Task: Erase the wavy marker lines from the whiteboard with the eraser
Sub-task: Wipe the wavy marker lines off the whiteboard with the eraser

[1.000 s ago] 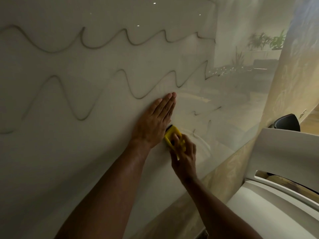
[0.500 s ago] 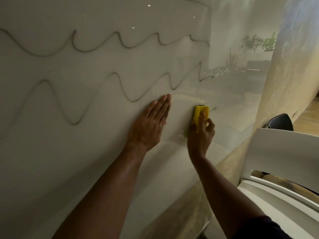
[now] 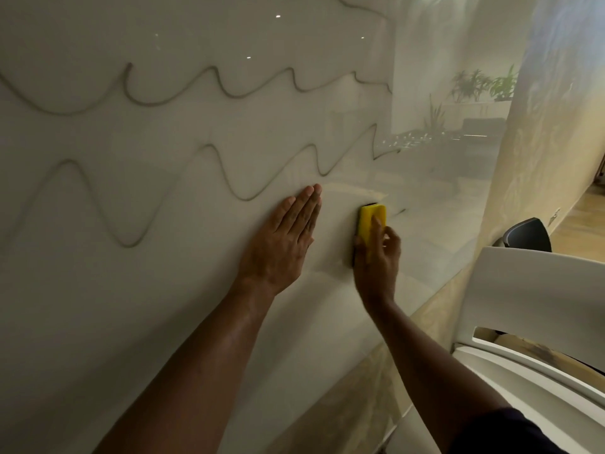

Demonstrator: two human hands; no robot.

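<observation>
Head view. The whiteboard [image 3: 137,306] fills the frame from 7 to 1 o'clock, glossy and pale, seen at a slant with its far end toward 2 o'clock. An upper wavy line [image 3: 229,90] runs across at about 11 o'clock; a middle wavy line [image 3: 209,149] runs below it through the centre. A short marker remnant [image 3: 401,212] sits just right of the eraser [image 3: 373,221].

Left hand [image 3: 281,247]: flat on the board near centre, fingers straight and together, pointing toward 1 o'clock, holding nothing. Fingertips lie just under a trough of the middle line.

Right hand [image 3: 376,257]: grips the yellow eraser, fingers curled over its face, pressing it against the board. The eraser stands upright, a dark edge visible against the surface, just beside the left hand at 3 o'clock of it.

Room: the board surface reflects potted plants [image 3: 481,85] and ceiling lights at 1 o'clock. A white chair [image 3: 540,290] stands at 4 o'clock; wooden floor [image 3: 586,221] shows at 3 o'clock.
</observation>
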